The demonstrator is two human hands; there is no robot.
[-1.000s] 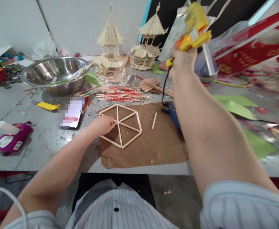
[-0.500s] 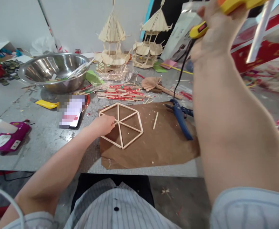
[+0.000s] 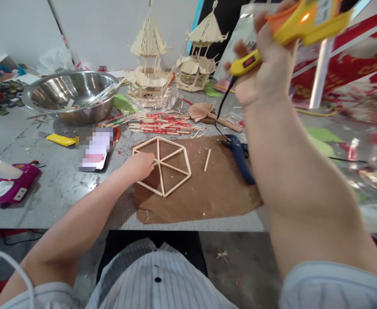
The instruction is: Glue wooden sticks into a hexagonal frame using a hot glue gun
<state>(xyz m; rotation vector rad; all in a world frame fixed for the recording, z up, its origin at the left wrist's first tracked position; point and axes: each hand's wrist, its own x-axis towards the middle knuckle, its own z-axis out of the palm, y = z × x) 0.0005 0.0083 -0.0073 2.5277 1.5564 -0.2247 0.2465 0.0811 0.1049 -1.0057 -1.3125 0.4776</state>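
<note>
My left hand (image 3: pixel 139 166) is closed, its fingertips pinching the left side of a flat wooden stick frame (image 3: pixel 175 188) near the hub. The frame is many-sided with spokes meeting in the middle, and my hand hides part of it. It lies on a sheet of brown paper (image 3: pixel 204 197). Raised at the upper right, my right hand (image 3: pixel 266 64) grips a yellow hot glue gun (image 3: pixel 299 25) with an orange light lit and a black cord hanging down. A clear glue stick (image 3: pixel 320 75) sticks out of it. One short loose stick (image 3: pixel 207 160) lies on the paper.
Blue pliers (image 3: pixel 240 159) lie on the paper's right side. Behind are red-and-wood sticks (image 3: pixel 162 123), a steel bowl (image 3: pixel 69 109) and two stick pagoda models (image 3: pixel 150 43). A phone (image 3: pixel 95 150), a yellow cutter (image 3: pixel 60 139) and a purple tissue pack (image 3: pixel 14 184) lie left.
My right hand has swung left and a little lower with the glue gun, showing more of it. My left hand stays pinched on the frame. The whole view has shifted slightly.
</note>
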